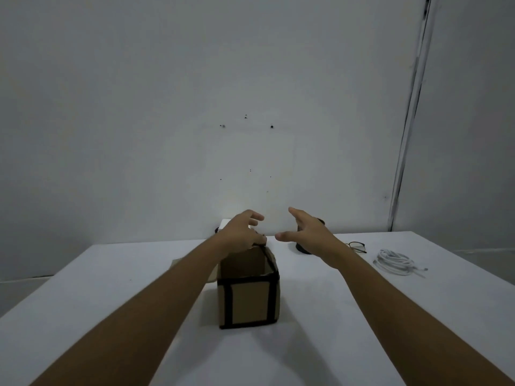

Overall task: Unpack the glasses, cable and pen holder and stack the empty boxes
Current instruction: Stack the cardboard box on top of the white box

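- Head view: glasses (356, 246), cable (395, 262) and dark pen holder (302, 247) already lie out on the bench (362, 316).
- Left hand (242, 235) fingers pinch the open cardboard box (248, 291) far rim; right hand (305, 232) hovers spread, empty.
- Stacking seems next: that calls for gripping both box sides.

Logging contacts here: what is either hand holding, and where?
Left hand grips the cardboard box at its far top rim; right hand is open, empty.
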{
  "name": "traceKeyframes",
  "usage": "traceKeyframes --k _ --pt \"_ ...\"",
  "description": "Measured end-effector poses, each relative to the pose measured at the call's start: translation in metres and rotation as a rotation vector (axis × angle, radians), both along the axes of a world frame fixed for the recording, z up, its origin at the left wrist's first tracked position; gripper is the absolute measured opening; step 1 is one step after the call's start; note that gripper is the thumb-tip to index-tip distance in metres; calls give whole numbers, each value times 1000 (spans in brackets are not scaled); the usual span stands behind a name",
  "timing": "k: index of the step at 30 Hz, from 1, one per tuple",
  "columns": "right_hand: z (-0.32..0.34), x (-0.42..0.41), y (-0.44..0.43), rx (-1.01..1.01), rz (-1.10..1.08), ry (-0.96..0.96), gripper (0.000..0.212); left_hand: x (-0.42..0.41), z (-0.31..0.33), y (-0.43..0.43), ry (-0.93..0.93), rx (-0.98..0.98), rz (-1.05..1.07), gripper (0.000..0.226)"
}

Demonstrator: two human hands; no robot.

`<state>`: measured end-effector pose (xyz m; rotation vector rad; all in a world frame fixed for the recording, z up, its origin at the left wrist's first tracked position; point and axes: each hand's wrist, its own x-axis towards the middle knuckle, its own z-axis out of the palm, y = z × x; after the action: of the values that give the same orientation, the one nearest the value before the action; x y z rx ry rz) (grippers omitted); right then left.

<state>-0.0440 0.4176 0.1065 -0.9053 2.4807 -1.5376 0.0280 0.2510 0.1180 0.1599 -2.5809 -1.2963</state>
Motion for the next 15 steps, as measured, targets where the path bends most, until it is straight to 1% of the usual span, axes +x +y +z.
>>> traceKeyframes --k 6,10,13,15 --pt "-24 36 -8 41 109 -87 94 54 -11 -24 8 89 23 32" --pt "-40 54 -16 67 134 -87 87 84 -23 -41 -18 122 80 17" --pt "-50 61 -20 101 100 -32 82 100 -31 -49 -108 141 44 6" --pt "-56 65 -22 105 74 -22 79 107 -40 -53 -177 122 14 6"
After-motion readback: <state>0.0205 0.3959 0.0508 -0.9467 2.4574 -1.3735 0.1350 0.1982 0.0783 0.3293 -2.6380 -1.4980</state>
